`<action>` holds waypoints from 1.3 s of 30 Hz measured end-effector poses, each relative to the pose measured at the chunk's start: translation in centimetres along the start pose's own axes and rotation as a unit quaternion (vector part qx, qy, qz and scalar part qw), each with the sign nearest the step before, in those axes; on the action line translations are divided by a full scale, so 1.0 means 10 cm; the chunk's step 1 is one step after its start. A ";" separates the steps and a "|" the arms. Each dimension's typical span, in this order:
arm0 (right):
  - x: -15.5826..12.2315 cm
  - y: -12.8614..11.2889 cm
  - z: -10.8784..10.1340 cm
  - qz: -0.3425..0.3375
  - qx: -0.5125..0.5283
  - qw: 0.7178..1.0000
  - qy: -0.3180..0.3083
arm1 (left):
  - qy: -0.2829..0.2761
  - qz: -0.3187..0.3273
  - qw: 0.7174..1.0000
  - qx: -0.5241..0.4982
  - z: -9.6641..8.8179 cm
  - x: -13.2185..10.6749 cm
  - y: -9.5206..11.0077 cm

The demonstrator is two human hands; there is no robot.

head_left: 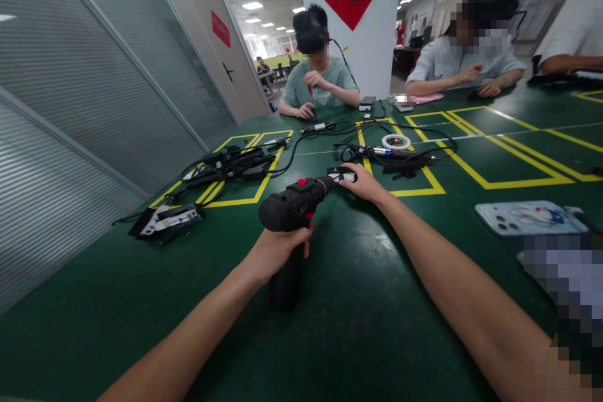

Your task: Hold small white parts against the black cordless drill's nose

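My left hand (277, 250) is wrapped round the grip of a black cordless drill (293, 207) with a red button on top; its base rests on the green table (358, 301). The drill's nose points at a small black and white part (342, 174) lying on the table. My right hand (362, 183) reaches forward and rests on that part, its fingers closed over its near end.
A phone (527, 218) lies at the right. Black cables and tools (226, 163) lie in a yellow-taped box at left, a black and white tool (164, 220) nearer. A white tape ring (396, 141) and pen-like tools sit ahead. Two people sit across the table.
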State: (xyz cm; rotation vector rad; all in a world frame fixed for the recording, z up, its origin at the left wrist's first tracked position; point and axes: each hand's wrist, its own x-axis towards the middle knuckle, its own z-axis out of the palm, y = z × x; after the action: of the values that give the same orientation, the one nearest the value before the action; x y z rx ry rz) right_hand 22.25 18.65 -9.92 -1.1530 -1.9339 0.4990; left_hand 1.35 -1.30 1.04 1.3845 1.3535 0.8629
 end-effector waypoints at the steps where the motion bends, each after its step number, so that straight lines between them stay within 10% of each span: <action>1: 0.00 0.00 0.00 0.001 0.000 1.000 0.000 | 0.007 0.003 1.000 -0.005 0.01 0.00 0.01; 39: 0.00 -0.03 -0.01 0.004 -0.001 1.000 -0.002 | -0.015 -0.030 0.999 0.015 -0.05 0.01 -0.05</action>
State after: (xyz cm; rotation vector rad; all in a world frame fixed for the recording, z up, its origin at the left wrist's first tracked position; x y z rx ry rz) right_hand 22.19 18.49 -9.69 -1.1611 -1.9336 0.5039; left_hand 0.79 -1.16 0.70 1.3677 1.3833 0.7828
